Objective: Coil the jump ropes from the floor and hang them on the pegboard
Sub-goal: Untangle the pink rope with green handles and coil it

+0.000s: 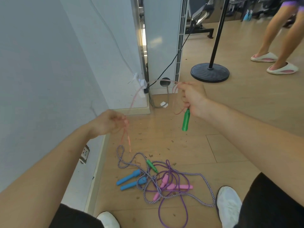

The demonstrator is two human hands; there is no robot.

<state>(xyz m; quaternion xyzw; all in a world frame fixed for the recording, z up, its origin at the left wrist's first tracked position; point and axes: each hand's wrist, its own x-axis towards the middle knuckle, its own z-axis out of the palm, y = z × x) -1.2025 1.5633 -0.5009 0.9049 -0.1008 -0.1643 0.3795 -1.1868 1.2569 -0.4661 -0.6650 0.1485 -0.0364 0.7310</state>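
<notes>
Pink cord [126, 140], blurred by motion, runs between both raised hands above the wooden floor [246, 112]. The right hand [194, 97] is clenched around gathered loops of this cord, with one green handle [185, 120] hanging below the fist; holding the handle end fixed appears to give the coil an anchor. The left hand [111, 122] pinches the cord between fingertips, and the free length drops from it toward the floor, which suggests this hand feeds slack for the next loop. The second green handle [152, 166] lies on the floor in the tangle between the person's shoes. Two further ropes lie there, crossed over each other: a white-and-purple striped rope [204, 176] with blue handles [130, 179], near the wall [41, 71], and a purple rope [181, 203] with pink handles [174, 186]. Coiling of the first rope is judged to be in progress. No pegboard is visible. Snagging of the trailing handle on the other ropes is a likely risk.
</notes>
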